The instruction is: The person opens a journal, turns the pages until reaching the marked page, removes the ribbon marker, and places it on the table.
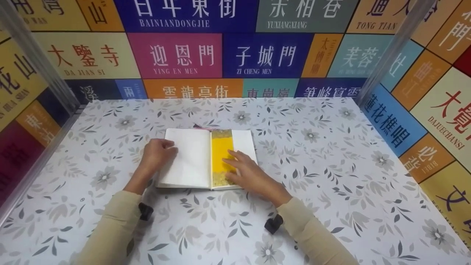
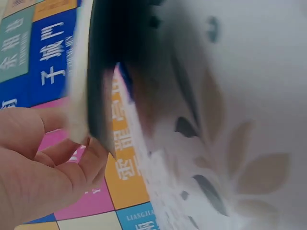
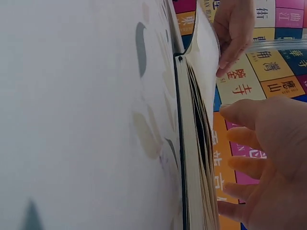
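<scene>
A book (image 1: 189,158) lies open on the table, its left page blank white. On the right side, beside the centre fold, is a yellow strip (image 1: 222,147) with patterned grey-gold ends. My left hand (image 1: 158,154) pinches the left edge of the book; in the left wrist view, thumb and fingers (image 2: 57,167) meet around that raised edge, its dark cover facing the table. Spread over the yellow strip and the right page is my right hand (image 1: 246,171), fingers extended. The right wrist view shows the page block (image 3: 192,143) side-on, with the right hand (image 3: 273,158) close over it.
The table is covered with a white floral cloth (image 1: 312,221). Colourful panels with Chinese lettering (image 1: 176,55) stand behind and at both sides. Clear upright posts (image 1: 390,48) mark the back corners. A small black device (image 1: 274,223) sits at the right wrist.
</scene>
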The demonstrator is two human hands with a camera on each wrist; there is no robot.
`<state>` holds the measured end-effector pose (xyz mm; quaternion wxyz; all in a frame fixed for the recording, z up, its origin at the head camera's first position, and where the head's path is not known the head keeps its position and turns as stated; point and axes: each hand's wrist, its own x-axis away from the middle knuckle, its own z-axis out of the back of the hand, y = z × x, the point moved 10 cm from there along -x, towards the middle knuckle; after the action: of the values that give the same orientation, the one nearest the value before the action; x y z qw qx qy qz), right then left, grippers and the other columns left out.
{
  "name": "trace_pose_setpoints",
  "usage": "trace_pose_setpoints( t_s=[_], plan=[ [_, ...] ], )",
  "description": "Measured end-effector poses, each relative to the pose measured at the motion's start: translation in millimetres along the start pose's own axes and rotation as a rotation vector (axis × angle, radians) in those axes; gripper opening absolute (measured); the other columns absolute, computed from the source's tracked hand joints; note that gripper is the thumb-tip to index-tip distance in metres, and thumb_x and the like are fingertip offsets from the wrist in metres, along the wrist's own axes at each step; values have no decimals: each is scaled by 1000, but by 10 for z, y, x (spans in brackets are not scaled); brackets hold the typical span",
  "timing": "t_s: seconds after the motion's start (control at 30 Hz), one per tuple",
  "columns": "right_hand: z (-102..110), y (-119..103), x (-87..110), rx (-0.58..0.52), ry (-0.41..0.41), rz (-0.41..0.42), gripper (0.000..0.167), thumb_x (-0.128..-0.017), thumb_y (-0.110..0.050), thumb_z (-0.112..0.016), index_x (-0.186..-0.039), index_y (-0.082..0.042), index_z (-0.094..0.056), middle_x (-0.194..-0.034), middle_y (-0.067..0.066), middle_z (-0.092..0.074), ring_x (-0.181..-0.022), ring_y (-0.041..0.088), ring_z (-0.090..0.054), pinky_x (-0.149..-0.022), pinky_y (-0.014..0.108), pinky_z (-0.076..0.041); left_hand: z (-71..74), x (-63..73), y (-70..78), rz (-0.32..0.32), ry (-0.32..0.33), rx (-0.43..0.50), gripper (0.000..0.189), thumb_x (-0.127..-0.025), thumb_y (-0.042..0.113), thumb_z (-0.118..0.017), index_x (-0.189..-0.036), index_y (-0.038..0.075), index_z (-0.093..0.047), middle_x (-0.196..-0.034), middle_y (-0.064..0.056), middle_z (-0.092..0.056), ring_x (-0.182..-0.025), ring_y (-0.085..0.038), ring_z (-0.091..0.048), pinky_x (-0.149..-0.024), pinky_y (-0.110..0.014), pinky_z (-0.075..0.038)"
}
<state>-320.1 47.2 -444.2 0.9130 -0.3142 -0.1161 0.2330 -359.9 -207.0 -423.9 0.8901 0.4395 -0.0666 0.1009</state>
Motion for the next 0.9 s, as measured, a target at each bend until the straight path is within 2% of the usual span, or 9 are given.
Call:
trace_pose_setpoints(
  t_s=[0.13,0.23,0.47,0.53,0.6,0.7,0.73,0.83,0.9],
  plan=[
    [-39,45,17,30,-34,-21,59,-99,-39,-59,-153,-21,-43,-170,-3,-16,-159,24,-9,-129,49,-12,-114,15,-82,2,-26,-34,59,-93,20,-68,-142,-7,-49,-151,-27,-47,-142,-40,-45,-119,-48,-37],
    [-59,68,32,30,-56,-24,60,-99,-40,-61,-153,-20,-43,-170,-1,-15,-159,25,-8,-129,49,-12,-208,32,-137,2,-58,-130,71,-90,27,-73,-146,-6,-44,-154,-29,-41,-144,-42,-40,-122,-50,-33],
    [-57,134,39,4,-64,-77,60,-96,-41,-65,-150,-22,-47,-170,0,-17,-158,24,-13,-129,48,-14,-377,108,-139,-24,-127,-487,85,-88,50,-72,-147,-5,-44,-138,-37,-40,-120,-45,-43,-102,-55,-45],
    [-59,135,36,3,-65,-83,60,-96,-41,-66,-150,-21,-48,-170,1,-18,-157,24,-15,-129,47,-15,-406,133,-130,-23,-149,-529,91,-88,52,-71,-151,-5,-37,-144,-40,-35,-129,-50,-39,-107,-61,-42],
    [-58,124,33,6,-66,-85,60,-96,-40,-66,-149,-20,-49,-169,2,-19,-157,25,-17,-129,47,-16,-436,147,-114,-26,-188,-544,96,-89,51,-69,-156,-3,-27,-155,-40,-22,-143,-56,-26,-117,-68,-28],
    [-49,104,24,15,-64,-90,59,-95,-39,-67,-149,-19,-50,-169,4,-20,-156,27,-19,-129,47,-17,-493,144,-46,-97,-268,-557,96,-92,44,-68,-160,4,-14,-163,-35,3,-150,-56,6,-119,-74,-7],
    [-44,98,21,18,-62,-93,60,-95,-39,-67,-148,-18,-50,-169,5,-21,-156,27,-20,-129,47,-17,-517,145,-16,-134,-301,-561,92,-94,40,-67,-161,7,-13,-164,-32,7,-151,-54,10,-120,-72,-4],
    [-31,80,8,17,-46,-94,59,-94,-36,-69,-147,-16,-52,-167,6,-24,-155,29,-22,-128,48,-18,-611,161,76,-265,-403,-555,79,-97,24,-63,-161,16,-17,-168,-21,6,-154,-47,9,-123,-67,-2],
    [-32,60,-3,14,-35,-81,57,-94,-33,-70,-146,-16,-54,-167,7,-27,-155,30,-23,-128,48,-19,-662,176,84,-307,-464,-530,73,-99,17,-59,-160,23,-20,-170,-12,2,-156,-41,6,-126,-61,-3]
  ],
)
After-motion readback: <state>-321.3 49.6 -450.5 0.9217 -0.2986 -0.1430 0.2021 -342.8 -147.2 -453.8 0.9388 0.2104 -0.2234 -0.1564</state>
